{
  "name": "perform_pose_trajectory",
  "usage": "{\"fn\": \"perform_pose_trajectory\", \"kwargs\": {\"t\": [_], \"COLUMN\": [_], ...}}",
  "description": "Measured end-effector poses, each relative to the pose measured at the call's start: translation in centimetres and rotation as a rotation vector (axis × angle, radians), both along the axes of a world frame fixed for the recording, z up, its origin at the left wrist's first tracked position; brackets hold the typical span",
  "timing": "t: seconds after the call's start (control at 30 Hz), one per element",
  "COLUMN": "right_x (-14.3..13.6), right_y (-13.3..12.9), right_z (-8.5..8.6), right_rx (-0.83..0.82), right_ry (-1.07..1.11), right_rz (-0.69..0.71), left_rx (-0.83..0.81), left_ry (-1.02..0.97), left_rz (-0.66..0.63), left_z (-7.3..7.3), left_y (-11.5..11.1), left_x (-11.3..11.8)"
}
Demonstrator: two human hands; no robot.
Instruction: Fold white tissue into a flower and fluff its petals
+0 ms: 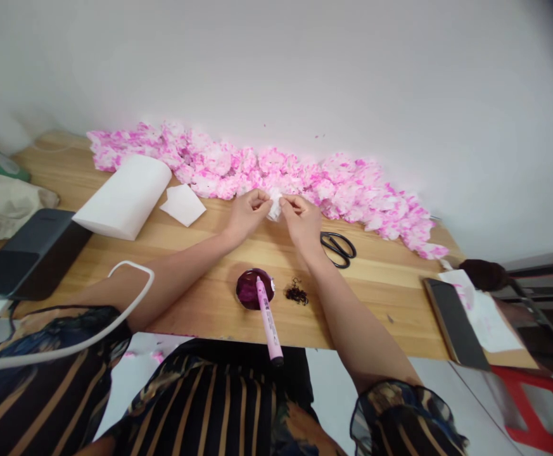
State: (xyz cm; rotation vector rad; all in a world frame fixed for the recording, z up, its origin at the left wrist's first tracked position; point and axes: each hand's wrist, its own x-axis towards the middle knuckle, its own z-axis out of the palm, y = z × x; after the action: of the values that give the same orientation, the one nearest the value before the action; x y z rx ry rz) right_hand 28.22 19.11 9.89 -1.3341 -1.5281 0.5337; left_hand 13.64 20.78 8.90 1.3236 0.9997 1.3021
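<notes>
Head view: both hands (246, 216) (303, 223) pinch a small white tuft (275, 206) (papery, crumpled) near ruffled pink-and-white blossoms (359, 190).

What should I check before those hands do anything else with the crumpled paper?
1. Crumpled paper held: ok, pinched by the left hand and right hand.
2. Scissors put down: ok, their handles are on the table.
3. Scissor blades closed: cannot tell, they're hidden.
4. Pink marker put down: ok, its tip end is at the purple dish.
5. Dark curly bits tidied away: not ok, they're beside the dish.
</notes>
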Motion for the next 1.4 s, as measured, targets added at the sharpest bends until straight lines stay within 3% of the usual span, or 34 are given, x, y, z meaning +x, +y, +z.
{"fn": "perform_pose_trajectory", "kwargs": {"t": [0.17, 0.37, 0.63, 0.87, 1.1, 1.4], "right_x": [0.2, 0.5, 0.1, 0.1, 0.3, -0.1], "right_y": [0.3, -0.1, -0.3, -0.2, 0.6, -0.4], "right_z": [0.1, 1.0, 0.4, 0.5, -0.1, 0.6], "right_rx": [-0.141, 0.006, 0.149, 0.012, -0.131, 0.072], "right_ry": [0.223, -0.076, -0.27, -0.086, 0.224, -0.21], "right_rz": [0.07, 0.037, 0.043, -0.01, 0.065, 0.016], "left_rx": [0.035, 0.159, 0.109, 0.045, 0.08, 0.124], "left_ry": [0.046, 0.175, 0.132, 0.035, 0.06, 0.16], "left_rz": [0.019, 0.018, 0.008, 0.039, 0.042, 0.037], "left_z": [0.1, 0.1, -0.1, -0.2, -0.3, 0.1], "left_y": [-0.2, -0.8, -0.3, 0.1, 0.0, -0.6], "left_x": [0.0, 0.0, -0.2, -0.1, -0.1, -0.3]}}
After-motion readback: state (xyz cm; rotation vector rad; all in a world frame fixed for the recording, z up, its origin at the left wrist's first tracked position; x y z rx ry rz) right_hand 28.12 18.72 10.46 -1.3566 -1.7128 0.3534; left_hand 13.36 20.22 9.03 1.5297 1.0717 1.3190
